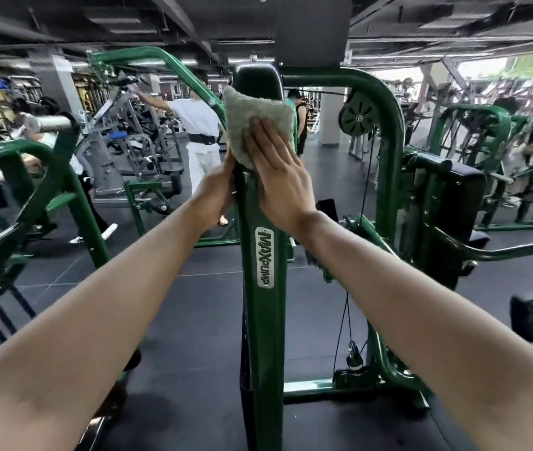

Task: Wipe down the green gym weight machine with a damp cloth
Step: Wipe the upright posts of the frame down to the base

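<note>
head view: i judge wiping underway. right hand [278, 177] flat, fingers straight, pressing cloth [255, 120] on green upright post [263, 320], frame centre. left hand [214, 193] curled round post edge. next: stroke downward toward logo plate [265, 257].

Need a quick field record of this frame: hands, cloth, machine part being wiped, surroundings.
setting: gym floor, several green machines, other people in the background
machine part: green upright post with MAXPUMP badge
cloth: grey-green cloth, flat against the top of the post
right hand: right hand, fingers straight, pressing the cloth to the post
left hand: left hand, at the post's left edge beside the cloth's lower corner; grip unclear
nearby: pulley wheel and cable on the frame to the right
progress: wiping upper post; lower post not under the cloth
</note>
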Demonstrator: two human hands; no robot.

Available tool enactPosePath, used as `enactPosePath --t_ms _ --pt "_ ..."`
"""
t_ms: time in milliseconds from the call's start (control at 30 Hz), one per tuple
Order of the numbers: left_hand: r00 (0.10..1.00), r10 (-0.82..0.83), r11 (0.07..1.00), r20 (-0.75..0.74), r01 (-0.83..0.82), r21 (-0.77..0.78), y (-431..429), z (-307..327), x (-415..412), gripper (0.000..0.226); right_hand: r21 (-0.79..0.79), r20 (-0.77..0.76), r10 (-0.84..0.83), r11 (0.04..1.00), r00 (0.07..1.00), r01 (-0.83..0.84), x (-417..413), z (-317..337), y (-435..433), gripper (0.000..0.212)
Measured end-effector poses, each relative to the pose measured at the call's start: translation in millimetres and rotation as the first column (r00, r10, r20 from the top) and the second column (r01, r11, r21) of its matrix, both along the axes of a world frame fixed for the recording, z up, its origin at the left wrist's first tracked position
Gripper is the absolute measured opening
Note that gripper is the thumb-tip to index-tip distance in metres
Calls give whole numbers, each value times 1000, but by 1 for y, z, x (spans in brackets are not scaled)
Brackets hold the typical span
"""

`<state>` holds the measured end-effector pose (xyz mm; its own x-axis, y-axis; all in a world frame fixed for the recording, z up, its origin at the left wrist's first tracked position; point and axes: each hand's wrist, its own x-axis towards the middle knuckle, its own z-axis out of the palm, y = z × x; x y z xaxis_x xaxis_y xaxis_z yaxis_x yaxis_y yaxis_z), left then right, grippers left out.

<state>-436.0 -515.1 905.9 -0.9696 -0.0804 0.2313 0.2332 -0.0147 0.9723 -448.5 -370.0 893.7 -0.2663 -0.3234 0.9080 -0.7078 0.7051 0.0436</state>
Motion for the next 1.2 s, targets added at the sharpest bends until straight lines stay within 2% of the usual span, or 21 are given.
enactPosePath --t_ms 133,233,333,400,467,600,733,867,933,1033,1100,1200 --pt "1000 8 1000 -20 -8 -19 3 -3 -6 35 120 -61 20 993 998 -12 5 -23 11 60" --pt "999 34 999 -19 -34 -21 3 -1 -2 40 156 -70 -10 988 998 21 -7 6 12 56" --pt "998 59 997 -26 -60 -57 5 -2 -2 50 56 31 -69 996 997 68 -22 54 2 50" --pt "999 39 998 -21 -40 -53 6 -2 0 51 69 121 -94 994 988 86 -28 77 -6 53" --pt "999 34 999 -12 -35 -34 6 -4 2 50 58 132 -86 995 987 79 -29 79 -12 54" --pt "998 58 998 -35 -58 -7 6 -12 0 50 -39 47 -44 998 998 46 -8 28 -8 54" --pt "999 38 999 -38 -38 9 5 -20 -2 34 43 -5 32 999 999 -32 13 -46 9 66" --pt "998 56 998 -4 -56 27 4 -28 3 44 190 -33 29 981 999 -22 18 -113 20 64" --pt "999 34 999 3 -34 35 5 -33 10 48 245 -62 47 969 997 -30 13 -112 25 61" --pt "1000 28 999 5 -28 24 5 -37 11 38 316 -124 87 948 988 -44 5 -81 31 59" --pt "998 51 998 21 -52 42 3 -42 9 31 276 -143 83 960 986 -41 1 -51 28 58" --pt "998 33 994 62 -39 102 2 -60 10 34 46 -91 35 998 995 -31 -8 -4 10 50"
